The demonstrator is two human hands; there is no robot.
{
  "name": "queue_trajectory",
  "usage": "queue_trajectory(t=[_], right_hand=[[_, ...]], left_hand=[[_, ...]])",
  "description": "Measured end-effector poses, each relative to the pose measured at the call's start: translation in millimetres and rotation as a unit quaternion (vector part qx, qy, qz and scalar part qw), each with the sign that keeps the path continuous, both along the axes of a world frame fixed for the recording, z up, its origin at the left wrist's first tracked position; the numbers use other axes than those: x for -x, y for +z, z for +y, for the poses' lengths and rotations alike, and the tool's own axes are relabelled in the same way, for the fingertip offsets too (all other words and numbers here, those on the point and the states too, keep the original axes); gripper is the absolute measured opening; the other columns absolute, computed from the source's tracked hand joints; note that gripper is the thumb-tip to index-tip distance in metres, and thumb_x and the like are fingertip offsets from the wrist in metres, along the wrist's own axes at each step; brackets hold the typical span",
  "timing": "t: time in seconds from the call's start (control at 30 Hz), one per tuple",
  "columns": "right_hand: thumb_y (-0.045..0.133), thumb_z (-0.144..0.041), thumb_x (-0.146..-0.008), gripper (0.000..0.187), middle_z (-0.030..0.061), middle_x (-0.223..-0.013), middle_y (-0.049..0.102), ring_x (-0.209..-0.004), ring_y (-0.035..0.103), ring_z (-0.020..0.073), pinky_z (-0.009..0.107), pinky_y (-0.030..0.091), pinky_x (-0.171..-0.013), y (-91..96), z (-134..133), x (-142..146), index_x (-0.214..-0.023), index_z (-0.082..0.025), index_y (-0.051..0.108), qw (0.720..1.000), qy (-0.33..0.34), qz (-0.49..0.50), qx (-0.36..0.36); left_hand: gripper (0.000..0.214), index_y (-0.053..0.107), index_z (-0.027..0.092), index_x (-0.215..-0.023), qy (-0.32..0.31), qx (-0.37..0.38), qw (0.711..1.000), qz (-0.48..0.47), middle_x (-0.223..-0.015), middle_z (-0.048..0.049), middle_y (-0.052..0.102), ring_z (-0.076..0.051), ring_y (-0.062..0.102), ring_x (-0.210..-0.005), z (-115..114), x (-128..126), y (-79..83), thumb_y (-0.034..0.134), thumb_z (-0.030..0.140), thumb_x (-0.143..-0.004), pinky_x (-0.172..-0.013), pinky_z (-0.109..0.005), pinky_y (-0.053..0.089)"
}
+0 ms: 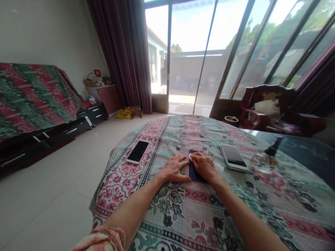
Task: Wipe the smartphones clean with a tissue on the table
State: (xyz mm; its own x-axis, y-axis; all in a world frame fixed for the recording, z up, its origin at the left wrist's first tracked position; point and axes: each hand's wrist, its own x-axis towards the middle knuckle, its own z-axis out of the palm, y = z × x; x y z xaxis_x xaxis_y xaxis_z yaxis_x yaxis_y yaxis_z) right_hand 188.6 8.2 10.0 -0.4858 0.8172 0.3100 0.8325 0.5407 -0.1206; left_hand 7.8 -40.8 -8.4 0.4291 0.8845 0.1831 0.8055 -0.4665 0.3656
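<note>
A dark phone (193,170) lies flat on the flowered tablecloth (183,216), between my two hands. My left hand (175,168) rests on the cloth with its fingers against the phone's left edge. My right hand (205,165) lies over the phone, its fingers curled and pinching something small and white at the phone's top left corner. A bit of white shows under my right hand's far side (219,168).
A white-edged phone (138,151) lies screen up to the left. Another white phone (233,157) lies to the right. Further right stands a small glass bottle with a dark top (267,157). Glass doors, a curtain, a wooden chair and a covered sofa surround the table.
</note>
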Motion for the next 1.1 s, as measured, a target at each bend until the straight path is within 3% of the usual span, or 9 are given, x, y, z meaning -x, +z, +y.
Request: queue_trajectory(t=[0.53, 0.9, 1.1], right_hand=[[0.040, -0.024, -0.096, 0.030, 0.0030, -0.109, 0.067, -0.099, 0.054, 0.0184, 0.029, 0.037, -0.091, 3.9, -54.4, -24.0, -0.106, -0.025, 0.068, 0.997, 0.065, 0.022, 0.018], [0.040, -0.027, -0.096, 0.031, 0.0034, -0.106, 0.068, -0.098, 0.056, 0.0181, 0.028, 0.037, -0.089, 3.5, -4.6, -10.6, -0.101, -0.025, 0.071, 1.000, 0.025, -0.003, 0.008], [0.043, -0.029, -0.095, 0.028, 0.0034, -0.104, 0.068, -0.097, 0.057, 0.0189, 0.030, 0.035, -0.089, 3.0, 21.7, 3.7, -0.099, -0.026, 0.071, 1.000, 0.009, -0.010, 0.002]], left_hand=[[0.075, 0.053, 0.026, -0.131, 0.012, -0.007, 1.000, 0.010, -0.144, -0.0071, 0.042, -0.031, 0.033, -0.135, -0.5, -3.1, 0.6, 0.069, 0.061, -0.066, -0.112, -0.046, 0.026], [0.076, 0.049, 0.028, -0.134, 0.005, 0.019, 1.000, 0.004, -0.147, -0.0056, 0.039, -0.032, 0.030, -0.136, -0.1, -1.9, 4.0, 0.068, 0.060, -0.067, -0.111, -0.048, 0.026], [0.077, 0.051, 0.023, -0.133, 0.004, -0.005, 1.000, 0.008, -0.146, -0.0082, 0.040, -0.032, 0.032, -0.135, -1.5, -4.7, 4.5, 0.069, 0.058, -0.066, -0.112, -0.046, 0.026]])
